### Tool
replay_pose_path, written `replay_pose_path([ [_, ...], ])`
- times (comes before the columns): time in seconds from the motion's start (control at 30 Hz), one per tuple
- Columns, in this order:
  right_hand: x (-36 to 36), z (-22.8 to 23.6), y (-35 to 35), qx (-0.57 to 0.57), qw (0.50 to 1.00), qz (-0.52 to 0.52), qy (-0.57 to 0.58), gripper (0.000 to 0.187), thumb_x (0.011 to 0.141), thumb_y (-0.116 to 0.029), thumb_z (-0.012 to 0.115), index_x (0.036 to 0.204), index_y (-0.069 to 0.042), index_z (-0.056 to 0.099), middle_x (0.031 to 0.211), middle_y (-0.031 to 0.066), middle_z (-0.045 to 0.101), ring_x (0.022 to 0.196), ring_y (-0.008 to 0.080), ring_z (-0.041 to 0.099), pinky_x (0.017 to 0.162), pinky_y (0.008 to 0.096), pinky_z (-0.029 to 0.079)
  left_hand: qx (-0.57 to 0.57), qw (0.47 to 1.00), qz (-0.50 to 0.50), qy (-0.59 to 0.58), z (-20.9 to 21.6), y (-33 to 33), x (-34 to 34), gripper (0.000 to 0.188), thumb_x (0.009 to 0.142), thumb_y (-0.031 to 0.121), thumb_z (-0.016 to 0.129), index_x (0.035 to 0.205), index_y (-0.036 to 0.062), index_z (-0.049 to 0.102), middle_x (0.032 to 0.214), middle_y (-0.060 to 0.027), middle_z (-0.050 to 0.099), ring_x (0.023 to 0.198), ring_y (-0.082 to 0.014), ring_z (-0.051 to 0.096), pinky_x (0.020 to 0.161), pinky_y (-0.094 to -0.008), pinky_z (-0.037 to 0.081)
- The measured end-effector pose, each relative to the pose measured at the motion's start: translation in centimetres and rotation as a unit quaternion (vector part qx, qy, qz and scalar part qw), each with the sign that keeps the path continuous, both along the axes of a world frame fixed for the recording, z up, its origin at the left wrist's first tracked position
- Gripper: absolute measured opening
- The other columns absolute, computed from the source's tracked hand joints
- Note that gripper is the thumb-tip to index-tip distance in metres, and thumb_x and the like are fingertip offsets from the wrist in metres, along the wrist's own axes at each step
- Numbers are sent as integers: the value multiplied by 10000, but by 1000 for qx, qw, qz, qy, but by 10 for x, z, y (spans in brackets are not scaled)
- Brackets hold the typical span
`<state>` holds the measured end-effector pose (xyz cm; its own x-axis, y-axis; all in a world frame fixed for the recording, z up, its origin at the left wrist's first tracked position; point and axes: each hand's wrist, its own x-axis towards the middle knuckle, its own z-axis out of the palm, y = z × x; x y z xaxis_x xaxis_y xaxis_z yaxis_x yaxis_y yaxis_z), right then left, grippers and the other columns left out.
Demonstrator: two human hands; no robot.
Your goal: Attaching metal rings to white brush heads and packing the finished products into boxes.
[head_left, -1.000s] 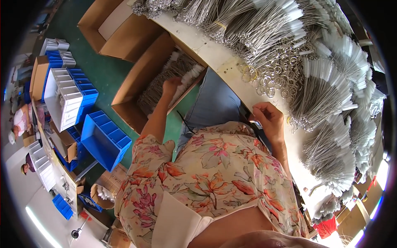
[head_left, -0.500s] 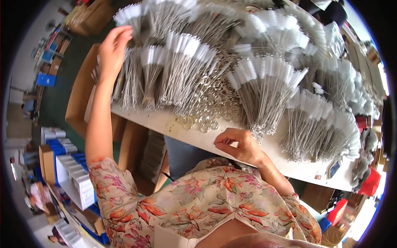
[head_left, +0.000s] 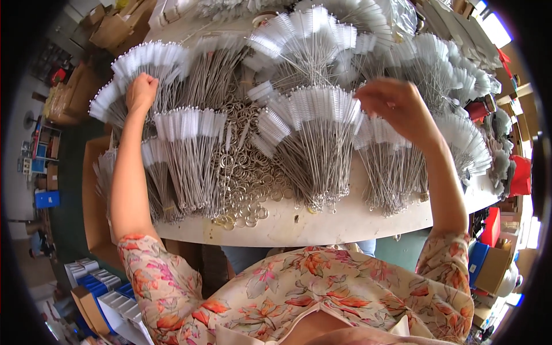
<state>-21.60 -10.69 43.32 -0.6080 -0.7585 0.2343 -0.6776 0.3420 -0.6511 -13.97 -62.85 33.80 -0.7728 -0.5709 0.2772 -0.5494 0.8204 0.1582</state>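
Bundles of thin wire brushes with white bristle heads and looped ends cover the table. My left hand (head_left: 142, 92) is closed in a fist over the brush bundle at the far left (head_left: 158, 60); whatever its fingers may hold is hidden. At the right, my right hand (head_left: 397, 106) hangs above the brush heads, between the middle front brush bundle (head_left: 322, 109) and the right brush bundle (head_left: 388, 167). Motion smears its bent fingers, and I see no brush clearly in them. Loose metal rings (head_left: 247, 187) lie heaped between the front bundles.
The white table (head_left: 299, 230) has its curved front edge close to my body. A cardboard box (head_left: 95, 195) stands at its left side. More brush bundles and a clear plastic bag (head_left: 402, 17) are at the back. Red and grey things (head_left: 520, 175) stand beyond the right end.
My right hand has moved from the table's front edge up and right over the brushes. My left hand has shifted left and its fingers have curled closed. The view has turned.
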Motion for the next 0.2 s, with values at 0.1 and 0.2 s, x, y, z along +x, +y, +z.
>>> replay_pose_path([
  [0.1, -47, -4, -19, 80, 994, -55, 42, 136, 829, -181, 610, 881, -75, 678, 718, 59, 665, 600, 141, 628, 619, 293, 524, 39, 997, -60, 36, -9, -5, -10, 195, 793, 264, 609, 801, 69, 596, 786, -115, 636, 790, -284, 612, 708, -370, 475],
  [0.2, -87, -6, -35, 182, 974, -128, 42, 185, 775, -269, 659, 873, -117, 695, 706, 81, 668, 609, 176, 647, 712, 345, 533, 220, 895, -160, 354, -22, -104, 9, 210, 824, 278, 607, 902, 87, 562, 745, -66, 643, 725, -268, 623, 704, -384, 497],
])
